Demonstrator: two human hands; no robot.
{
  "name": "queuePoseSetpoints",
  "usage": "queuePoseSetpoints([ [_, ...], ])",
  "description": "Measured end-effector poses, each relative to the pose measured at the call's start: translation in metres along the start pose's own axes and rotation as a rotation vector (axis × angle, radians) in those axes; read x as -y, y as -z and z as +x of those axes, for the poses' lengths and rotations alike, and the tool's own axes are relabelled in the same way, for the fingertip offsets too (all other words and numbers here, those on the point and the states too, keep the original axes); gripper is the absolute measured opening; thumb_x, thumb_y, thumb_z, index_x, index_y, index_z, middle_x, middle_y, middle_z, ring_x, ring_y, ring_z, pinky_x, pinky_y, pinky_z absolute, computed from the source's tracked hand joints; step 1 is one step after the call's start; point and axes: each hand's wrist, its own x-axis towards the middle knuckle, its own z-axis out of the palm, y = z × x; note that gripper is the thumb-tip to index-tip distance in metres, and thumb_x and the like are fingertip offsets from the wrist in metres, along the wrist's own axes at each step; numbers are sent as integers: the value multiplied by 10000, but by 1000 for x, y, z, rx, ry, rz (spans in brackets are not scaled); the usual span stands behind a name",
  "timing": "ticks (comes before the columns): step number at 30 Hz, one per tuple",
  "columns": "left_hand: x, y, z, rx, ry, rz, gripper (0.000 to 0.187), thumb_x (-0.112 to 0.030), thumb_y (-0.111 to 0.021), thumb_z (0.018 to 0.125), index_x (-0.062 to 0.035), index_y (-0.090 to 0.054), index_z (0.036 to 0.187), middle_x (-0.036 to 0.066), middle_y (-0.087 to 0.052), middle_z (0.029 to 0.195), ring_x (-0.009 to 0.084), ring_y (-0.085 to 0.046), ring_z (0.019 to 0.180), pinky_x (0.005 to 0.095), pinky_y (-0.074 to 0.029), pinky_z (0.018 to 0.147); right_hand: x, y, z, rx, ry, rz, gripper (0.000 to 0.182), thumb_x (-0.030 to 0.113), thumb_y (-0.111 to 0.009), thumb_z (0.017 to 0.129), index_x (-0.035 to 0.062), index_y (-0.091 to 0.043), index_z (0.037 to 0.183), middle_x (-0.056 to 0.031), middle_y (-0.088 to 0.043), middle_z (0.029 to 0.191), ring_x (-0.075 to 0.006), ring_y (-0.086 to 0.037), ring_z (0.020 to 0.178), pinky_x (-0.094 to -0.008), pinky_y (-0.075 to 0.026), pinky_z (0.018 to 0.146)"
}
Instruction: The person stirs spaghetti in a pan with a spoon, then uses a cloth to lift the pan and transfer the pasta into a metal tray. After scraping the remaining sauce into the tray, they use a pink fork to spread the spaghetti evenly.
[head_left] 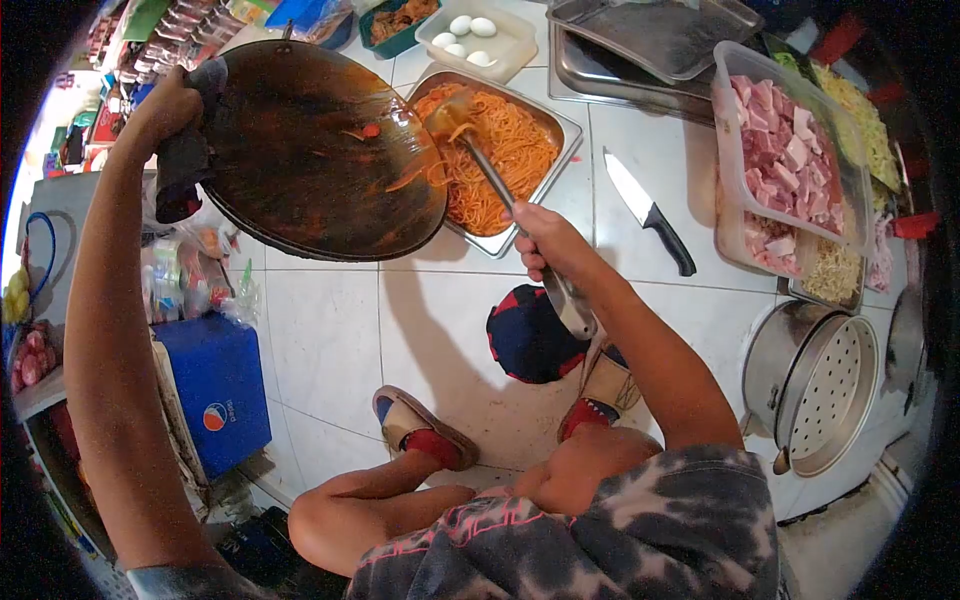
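Observation:
My left hand [172, 108] is closed on the near-left rim of a large wok [300, 170], with a dark cloth [185, 165] between hand and metal. The wok is tilted toward the tray, its inside coated with reddish sauce and a few scraps. In my right hand [545, 240] is the handle of a long metal spatula [490, 175]. Its sauce-covered head rests at the noodles, beside the wok's lip. Orange-red noodles [505, 150] fill a rectangular metal tray [573, 140] on the white tiles, and some strands hang from the wok's edge.
A black-handled knife [645, 208] lies right of the tray. Beyond are a tub of eggs [462, 40] and metal pans [640, 70]. Cut meat [785, 150] fills stacked plastic containers at right, above a steamer pot [830, 390]. A dark round cloth [535, 335] and blue box [215, 390] are nearer.

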Motion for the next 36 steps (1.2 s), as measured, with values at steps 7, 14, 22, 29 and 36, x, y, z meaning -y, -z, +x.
queuePoseSetpoints([
  [7,40,-11,42,66,-195,202,411,-97,-458,583,68,-414,957,268,-521,811,364,-539,749,396,-436,626,5,-3,8,-93,54,-282,327,363,-368,833,91,-424,1006,37,-319,480,-82,-306,359,-230,-308,327],
  [14,19,-5,36,118,-134,115,433,-98,-471,556,83,-413,945,295,-514,847,387,-525,816,402,-426,675,-17,4,11,529,-50,911,294,352,-304,862,98,-403,971,61,-308,490,-2,-228,315,-147,-217,268],
  [22,-11,11,4,29,-83,-75,456,-93,-471,553,72,-423,976,299,-501,912,378,-519,845,393,-423,695,-13,-29,-13,463,-296,552,367,476,-291,827,123,-391,810,62,-254,429,-59,-267,294,-181,-231,299],
  [29,-20,14,-9,-7,-79,-26,405,-116,-459,595,74,-412,950,301,-515,843,395,-524,816,408,-420,683,33,-54,-58,307,45,-330,370,388,-256,863,53,-380,768,9,-323,389,-85,-291,269,-219,-258,275],
  [36,7,10,14,-61,-196,53,411,-131,-425,631,44,-383,1000,316,-495,885,402,-504,852,423,-398,722,-12,-25,-39,175,330,-797,327,341,-311,859,49,-442,795,-73,-426,561,-149,-424,474,-285,-338,447],
])
